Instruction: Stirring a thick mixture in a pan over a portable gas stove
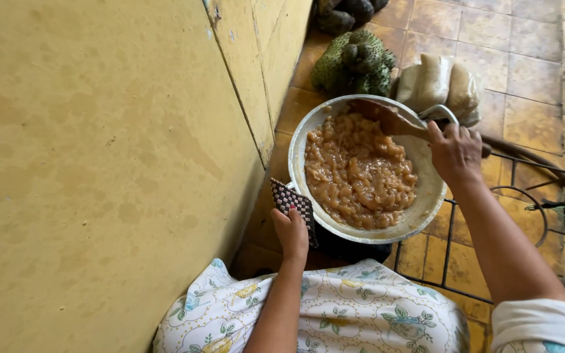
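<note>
floral cloth (pixel 335 314) fills the bottom of the frame. left hand (pixel 291 233) clamps a checkered pad (pixel 293 204) on the pot (pixel 426 196) rim at centre. right hand (pixel 456 151) grips a wooden spoon (pixel 387 119), its length pointing upper left into brown mash (pixel 358 173). yellow wall (pixel 99 163) left, tiled floor (pixel 531 52) upper right.

Pot (pixel 420 216): dull grey metal, worn matt rim. Spoon (pixel 387 119): brown wood, wet sheen. Mash (pixel 358 171) glossy, lumpy. Pot holder (pixel 293 201) at pot's 9 o'clock: woven checked cloth. Wall (pixel 99 163): matt yellow, stained. Floor (pixel 531 59) tiles worn, dull.
</note>
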